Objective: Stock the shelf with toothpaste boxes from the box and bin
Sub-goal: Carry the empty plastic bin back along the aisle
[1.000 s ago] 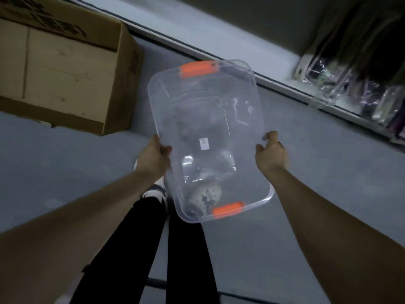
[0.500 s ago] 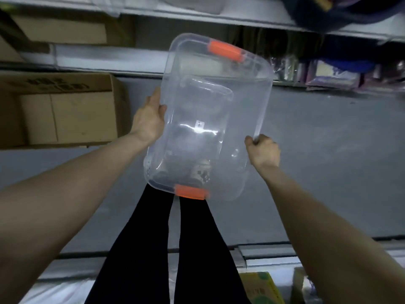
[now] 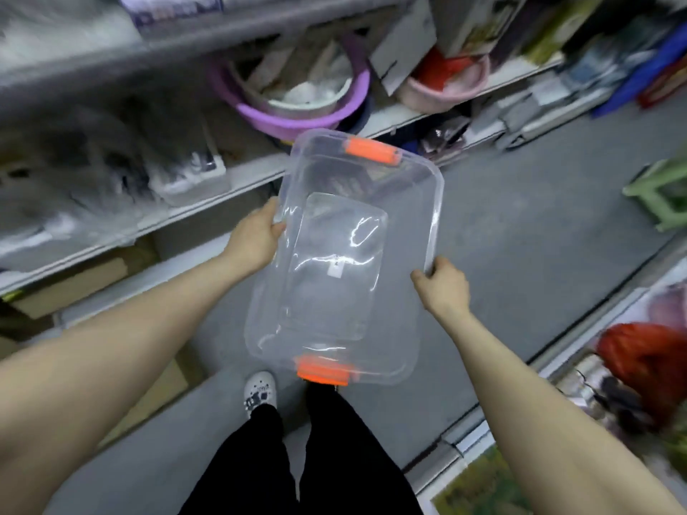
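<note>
**Clear bin carried by its two long rims, no stock seen inside**

Nearest, below the bin [image 3: 267, 310]: black trouser legs and one white shoe [image 3: 260, 394] on the grey floor [image 3: 520, 254].

The bin hangs in the air over the aisle. It is tilted, with its near orange handle [image 3: 323, 369] toward the body.

The left hand [image 3: 256, 236] grasps the bin's left long rim with fingers curled over the lip. The right hand [image 3: 442, 288] is clenched on the right long rim.

No toothpaste boxes show through the clear walls, so the bin reads as empty.

Handling, as a judgement:
- Light as it is now.
- Thin moulded plastic, stiff along the rolled rim and springy in the walls.
- Smooth and glossy, so probably slick to the touch.
- The rim lip suits it while light. Once loaded, the two orange handles look the surer hold.

Beyond the bin's far orange handle [image 3: 371, 151] stands the shelf [image 3: 223, 180]. Its goods are blurred, and only a purple basin [image 3: 297, 117] is recognisable.
</note>
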Tool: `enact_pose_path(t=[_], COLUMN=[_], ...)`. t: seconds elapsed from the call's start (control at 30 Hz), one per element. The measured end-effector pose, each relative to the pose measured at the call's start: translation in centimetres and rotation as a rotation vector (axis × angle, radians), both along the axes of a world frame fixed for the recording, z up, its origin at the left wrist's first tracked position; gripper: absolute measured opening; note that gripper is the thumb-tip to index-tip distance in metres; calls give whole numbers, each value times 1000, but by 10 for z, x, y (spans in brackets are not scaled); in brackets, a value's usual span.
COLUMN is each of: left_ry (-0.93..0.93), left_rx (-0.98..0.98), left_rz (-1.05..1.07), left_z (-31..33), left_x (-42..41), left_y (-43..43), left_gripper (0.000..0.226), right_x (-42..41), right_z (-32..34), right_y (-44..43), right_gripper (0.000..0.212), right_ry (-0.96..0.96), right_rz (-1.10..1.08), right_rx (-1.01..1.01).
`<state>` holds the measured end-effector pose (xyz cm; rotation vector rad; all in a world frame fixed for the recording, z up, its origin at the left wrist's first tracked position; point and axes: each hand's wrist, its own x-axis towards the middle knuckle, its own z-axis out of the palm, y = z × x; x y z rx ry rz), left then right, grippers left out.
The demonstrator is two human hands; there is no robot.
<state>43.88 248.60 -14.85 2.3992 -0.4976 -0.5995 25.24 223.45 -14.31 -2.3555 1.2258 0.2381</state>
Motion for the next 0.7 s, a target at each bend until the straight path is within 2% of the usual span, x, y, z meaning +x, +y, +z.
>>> enact_pose_path(t=[0.2,0.3,0.43,0.6,0.7], left_ry=[-173,-243,-254,-291,-312], left_rx=[-32,-118,-149,-153,-164], left_rz=[-221,-310,-374,-478,-550], left_z=[66,101,136,169,186], left_x=[1,-6,-11,-15,-17], left_y=[-57,-90,-131,-207,-263], left_gripper=[35,32,13,25,21], right_x=[-46,-71,-94,-117,-128], right_z=[62,94,121,157,171], right_y=[-12,-22,-38,-77,-115], right_gripper=[21,26,25,31,33], right_ry=[-151,-225,-244,-264,-281], right_rz=[-240,-341,-400,-501,-548], right_rx=[-68,-128,-179,-261,-292])
